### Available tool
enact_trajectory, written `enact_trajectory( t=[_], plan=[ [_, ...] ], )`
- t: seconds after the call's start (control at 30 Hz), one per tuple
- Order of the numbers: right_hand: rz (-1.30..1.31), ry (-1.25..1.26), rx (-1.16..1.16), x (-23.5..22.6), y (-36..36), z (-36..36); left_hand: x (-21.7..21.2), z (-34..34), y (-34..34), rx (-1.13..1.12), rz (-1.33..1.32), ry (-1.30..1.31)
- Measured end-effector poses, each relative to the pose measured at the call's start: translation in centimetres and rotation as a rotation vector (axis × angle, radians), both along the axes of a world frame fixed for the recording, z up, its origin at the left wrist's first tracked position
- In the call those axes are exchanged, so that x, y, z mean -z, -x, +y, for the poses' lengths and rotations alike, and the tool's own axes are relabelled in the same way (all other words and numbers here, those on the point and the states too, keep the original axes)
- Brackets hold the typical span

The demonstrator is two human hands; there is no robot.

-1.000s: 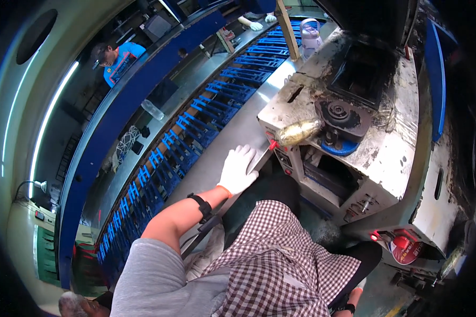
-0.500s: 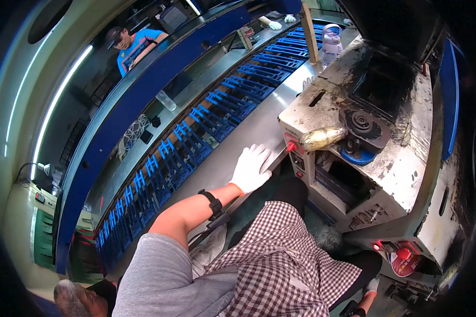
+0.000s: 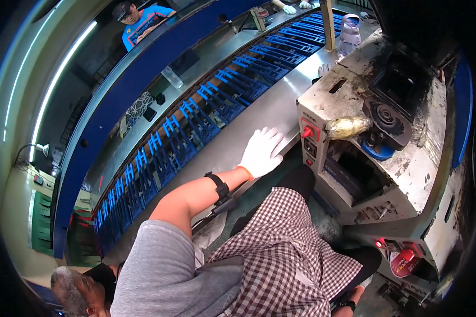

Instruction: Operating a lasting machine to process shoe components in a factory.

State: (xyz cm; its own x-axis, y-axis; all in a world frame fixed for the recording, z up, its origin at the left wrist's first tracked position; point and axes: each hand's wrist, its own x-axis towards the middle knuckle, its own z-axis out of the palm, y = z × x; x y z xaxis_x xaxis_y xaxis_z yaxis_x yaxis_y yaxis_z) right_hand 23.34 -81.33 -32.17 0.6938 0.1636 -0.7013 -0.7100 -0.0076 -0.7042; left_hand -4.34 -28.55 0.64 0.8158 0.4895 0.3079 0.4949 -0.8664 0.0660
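The left hand [image 3: 261, 152], in a white glove with an orange cuff and a black wristband behind it, lies flat and fingers spread on the steel bench [image 3: 232, 140], clasping nothing, its fingertips just beside the red knob [image 3: 306, 132] on the front panel of a worn, grimy cream machine [image 3: 407, 158]. A yellowish wrapped roll [image 3: 348, 127] lies on the machine's top near a black disc [image 3: 386, 115], while rows of blue racks [image 3: 195, 121] run along the bench's far side. The right hand [image 3: 349, 311] shows only as a wrist at the lower edge, so its grip cannot be told.
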Motion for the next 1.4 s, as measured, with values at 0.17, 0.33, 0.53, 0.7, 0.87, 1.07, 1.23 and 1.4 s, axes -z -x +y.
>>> enact_trajectory(
  t=[0.17,0.33,0.53,0.7,0.87,1.07,1.23,1.4],
  plan=[
    [-0.011,-0.052,0.14,4.6,1.5,-9.5,0.4,0.3,-0.3,0.012,-0.016,0.001],
    [-0.021,-0.11,0.264,4.9,0.4,-9.4,-0.4,0.2,-1.1,0.007,0.036,0.124],
    [-0.554,0.43,-0.081,-7.2,1.0,-2.8,0.9,0.2,0.8,0.012,-0.087,-0.083],
    [-1.324,0.603,-0.936,-16.6,7.6,1.3,1.3,0.1,2.0,0.128,-0.026,0.071],
    [-1.36,0.274,-1.239,-20.9,11.1,2.6,-1.2,-0.8,7.1,0.282,0.041,0.068],
    [-1.495,0.319,-1.187,-19.7,12.0,4.2,-2.4,-1.1,11.0,0.453,0.156,0.262],
    [-1.53,0.318,-1.232,-19.1,11.1,4.3,-3.4,-1.1,10.9,0.349,0.374,0.427],
    [-1.651,0.353,-1.274,-20.4,10.5,5.1,-2.0,-0.8,11.7,0.442,0.138,0.322]
  ],
)
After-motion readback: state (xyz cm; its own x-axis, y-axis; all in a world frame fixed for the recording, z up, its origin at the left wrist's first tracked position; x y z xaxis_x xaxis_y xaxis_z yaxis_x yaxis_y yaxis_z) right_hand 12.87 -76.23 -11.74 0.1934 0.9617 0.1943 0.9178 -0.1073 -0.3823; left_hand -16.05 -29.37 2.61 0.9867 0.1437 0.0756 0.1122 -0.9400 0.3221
